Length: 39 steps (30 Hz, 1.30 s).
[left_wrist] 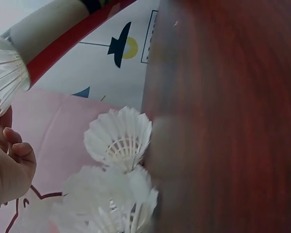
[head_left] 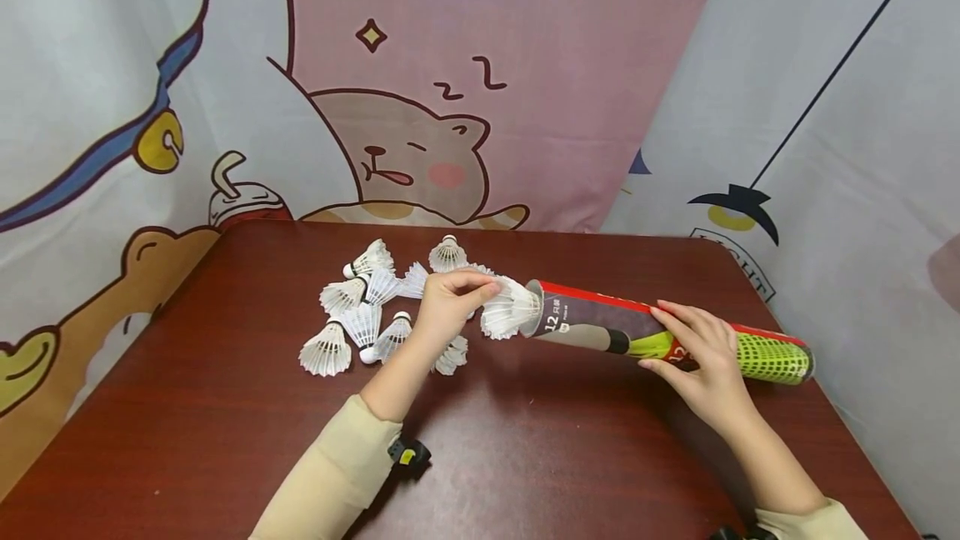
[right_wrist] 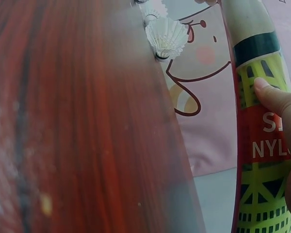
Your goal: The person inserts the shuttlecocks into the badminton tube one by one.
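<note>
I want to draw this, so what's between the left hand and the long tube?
One white shuttlecock: the left hand pinches its feathery edge, and its other end is inside the tube. The head view shows it.

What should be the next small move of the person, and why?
Probably the left grip should push the pinched shuttlecock a little deeper into the tube: its narrow end is inside the tube's opening, its wide end is outside, and the right grip holds the tube.
</note>
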Tool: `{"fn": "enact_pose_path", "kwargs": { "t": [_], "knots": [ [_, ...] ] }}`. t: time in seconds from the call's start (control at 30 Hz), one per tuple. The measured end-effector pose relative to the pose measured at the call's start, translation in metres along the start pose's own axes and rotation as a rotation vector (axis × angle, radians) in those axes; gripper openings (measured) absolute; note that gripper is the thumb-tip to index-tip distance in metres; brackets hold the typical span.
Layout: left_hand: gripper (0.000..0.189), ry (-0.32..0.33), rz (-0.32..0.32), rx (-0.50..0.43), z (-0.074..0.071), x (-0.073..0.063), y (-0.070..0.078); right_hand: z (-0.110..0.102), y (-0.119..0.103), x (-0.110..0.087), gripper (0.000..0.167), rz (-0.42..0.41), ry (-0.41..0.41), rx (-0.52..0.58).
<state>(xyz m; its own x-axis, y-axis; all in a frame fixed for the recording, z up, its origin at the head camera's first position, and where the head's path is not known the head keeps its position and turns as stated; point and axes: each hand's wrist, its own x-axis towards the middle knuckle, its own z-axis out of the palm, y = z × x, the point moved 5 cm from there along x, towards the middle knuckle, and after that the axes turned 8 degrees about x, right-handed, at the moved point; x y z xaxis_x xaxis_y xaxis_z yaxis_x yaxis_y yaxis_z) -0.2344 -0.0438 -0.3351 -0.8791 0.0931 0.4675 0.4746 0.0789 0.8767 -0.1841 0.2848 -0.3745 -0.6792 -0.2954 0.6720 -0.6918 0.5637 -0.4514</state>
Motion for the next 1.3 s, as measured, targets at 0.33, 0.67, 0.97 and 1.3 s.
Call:
{"fn": "enact_pose_path", "kwargs": {
  "t": [0.33,0.67,0.97,1.3],
  "knots": [
    [0.006,-0.043,0.100,0.034,0.022,-0.001,-0.002,0.002,0.001,0.000,0.071,0.008,-0.011,-0.005],
    [0.005,0.004,0.206,0.048,0.032,-0.004,0.006,0.004,-0.001,-0.001,0.072,-0.045,0.046,-0.004],
    [0.008,-0.002,0.256,0.130,0.042,-0.007,0.009,0.006,-0.003,0.000,0.072,-0.037,0.029,-0.004],
    [0.012,-0.046,0.341,0.195,0.040,-0.009,0.010,0.004,0.000,-0.001,0.075,-0.002,-0.001,-0.017]
  ]
}}
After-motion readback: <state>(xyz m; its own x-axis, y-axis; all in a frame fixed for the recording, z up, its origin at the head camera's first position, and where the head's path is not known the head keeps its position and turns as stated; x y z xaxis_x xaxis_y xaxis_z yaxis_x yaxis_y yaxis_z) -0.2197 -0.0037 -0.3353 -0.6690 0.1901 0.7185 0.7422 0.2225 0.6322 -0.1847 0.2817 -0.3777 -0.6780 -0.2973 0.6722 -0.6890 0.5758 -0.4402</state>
